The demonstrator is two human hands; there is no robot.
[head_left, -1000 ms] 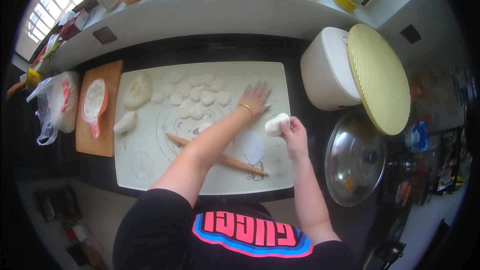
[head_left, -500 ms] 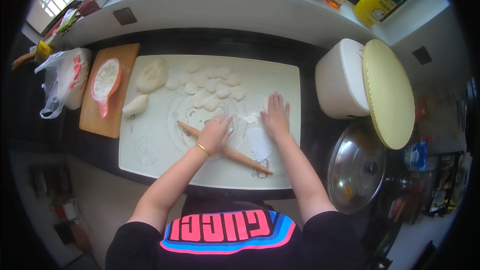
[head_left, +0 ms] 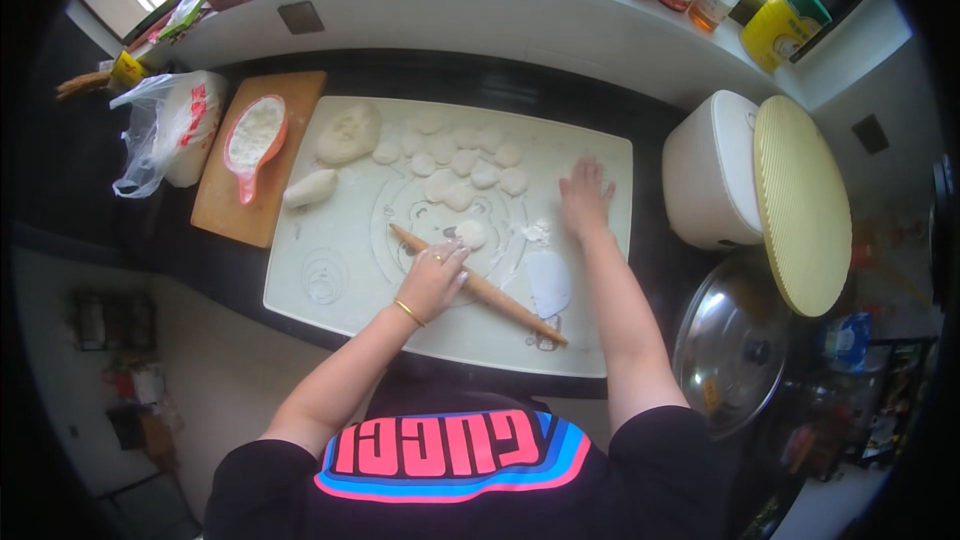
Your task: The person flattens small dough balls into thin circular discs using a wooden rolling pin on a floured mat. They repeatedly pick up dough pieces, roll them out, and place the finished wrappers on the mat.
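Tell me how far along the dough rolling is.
Done: small cut dough pieces lie portioned on the white mat. In hand: left hand rests on the wooden rolling pin beside one small piece; right hand lies flat on the mat. Left: the big dough lump and dough log.

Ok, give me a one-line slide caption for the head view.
Left hand on a wooden rolling pin beside a small dough disc, right hand flat on the white pastry mat.
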